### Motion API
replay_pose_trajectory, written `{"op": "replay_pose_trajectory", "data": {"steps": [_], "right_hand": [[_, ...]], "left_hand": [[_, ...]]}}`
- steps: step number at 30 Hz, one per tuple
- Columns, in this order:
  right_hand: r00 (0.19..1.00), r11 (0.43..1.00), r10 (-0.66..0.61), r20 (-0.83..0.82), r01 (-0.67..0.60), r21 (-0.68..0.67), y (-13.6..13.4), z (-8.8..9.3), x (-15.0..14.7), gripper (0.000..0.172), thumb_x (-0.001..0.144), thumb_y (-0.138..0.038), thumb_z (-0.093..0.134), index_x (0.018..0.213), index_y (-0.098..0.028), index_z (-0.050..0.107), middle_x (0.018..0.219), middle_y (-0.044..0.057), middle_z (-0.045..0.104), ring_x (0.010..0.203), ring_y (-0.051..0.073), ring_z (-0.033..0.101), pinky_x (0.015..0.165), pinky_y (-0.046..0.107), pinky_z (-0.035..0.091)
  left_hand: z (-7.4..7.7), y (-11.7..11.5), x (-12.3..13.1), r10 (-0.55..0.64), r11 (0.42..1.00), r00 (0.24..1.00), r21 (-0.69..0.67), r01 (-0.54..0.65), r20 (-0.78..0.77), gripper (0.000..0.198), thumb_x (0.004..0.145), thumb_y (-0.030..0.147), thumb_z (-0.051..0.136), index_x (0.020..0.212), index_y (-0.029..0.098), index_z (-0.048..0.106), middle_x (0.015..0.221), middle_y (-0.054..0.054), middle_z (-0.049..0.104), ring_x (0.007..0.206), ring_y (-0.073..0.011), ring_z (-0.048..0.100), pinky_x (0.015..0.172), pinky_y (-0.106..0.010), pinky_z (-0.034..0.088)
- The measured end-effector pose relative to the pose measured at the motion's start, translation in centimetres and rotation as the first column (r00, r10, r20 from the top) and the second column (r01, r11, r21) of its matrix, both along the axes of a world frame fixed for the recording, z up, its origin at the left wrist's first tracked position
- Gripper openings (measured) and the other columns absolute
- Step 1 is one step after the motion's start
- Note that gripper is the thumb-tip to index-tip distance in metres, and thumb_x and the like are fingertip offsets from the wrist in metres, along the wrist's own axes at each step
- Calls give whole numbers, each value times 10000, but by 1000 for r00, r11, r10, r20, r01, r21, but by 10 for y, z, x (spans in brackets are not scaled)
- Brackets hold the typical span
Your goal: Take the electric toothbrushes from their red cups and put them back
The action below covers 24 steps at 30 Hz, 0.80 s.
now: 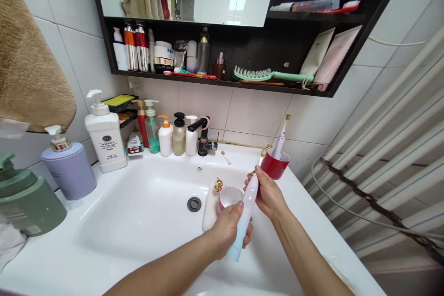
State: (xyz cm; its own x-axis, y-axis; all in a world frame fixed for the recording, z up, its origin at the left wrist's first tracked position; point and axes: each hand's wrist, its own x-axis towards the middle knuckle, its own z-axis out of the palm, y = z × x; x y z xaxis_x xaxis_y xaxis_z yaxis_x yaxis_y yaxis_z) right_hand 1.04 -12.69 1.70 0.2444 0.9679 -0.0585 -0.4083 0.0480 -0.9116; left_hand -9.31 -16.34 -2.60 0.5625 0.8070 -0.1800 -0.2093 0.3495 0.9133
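A pink and light-blue electric toothbrush handle (249, 199) is held at a slant over the right side of the white sink. My left hand (227, 229) is closed around its lower part. Near the top, the fingers of my right hand (267, 189) pinch around the neck, just below the brush head (263, 152). Beneath my hands, a cup (230, 196) with a white inside stands in the sink beside a long white object (210, 208) and a small gold ornament (218, 184). Behind my right hand is a red cup (276, 163) holding another electric toothbrush (279, 145).
A black faucet (204, 141) stands at the sink's back rim, with several pump bottles (166, 138) to its left. Larger bottles (71, 166) line the left side. A dark shelf (256, 46) with a mirror hangs above. White ribbed panels (391, 162) are at the right.
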Motion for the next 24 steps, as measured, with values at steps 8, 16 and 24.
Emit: {"op": "replay_pose_trajectory", "data": {"steps": [8, 16, 24], "right_hand": [[926, 970, 217, 310, -239, 36, -10, -9, -20, 256, 592, -420, 485, 628, -166, 505, 461, -32, 483, 386, 88, 424, 399, 223, 341], [837, 942, -289, 464, 164, 292, 4, -13, -5, 219, 552, -327, 541, 713, -181, 514, 642, -16, 536, 601, 119, 457, 560, 237, 360], [464, 969, -245, 851, 79, 236, 13, -51, -7, 175, 571, -339, 479, 638, -198, 558, 621, 26, 562, 596, 166, 487, 559, 273, 350]], "left_hand": [[3, 26, -8, 220, 960, 974, 191, -205, -57, 420, 651, 542, 258, 691, 149, 399, 490, 28, 423, 358, -64, 382, 371, -202, 295], [-12, 36, -27, 515, 707, 745, 702, -88, -425, 217, 607, 276, 455, 797, 180, 499, 1022, -65, 425, 976, -178, 357, 814, -298, 273], [-27, 32, -14, 513, 658, 686, 749, 72, -516, 98, 526, 121, 530, 620, 146, 524, 1200, -69, 258, 1086, -221, 234, 863, -339, 234]]}}
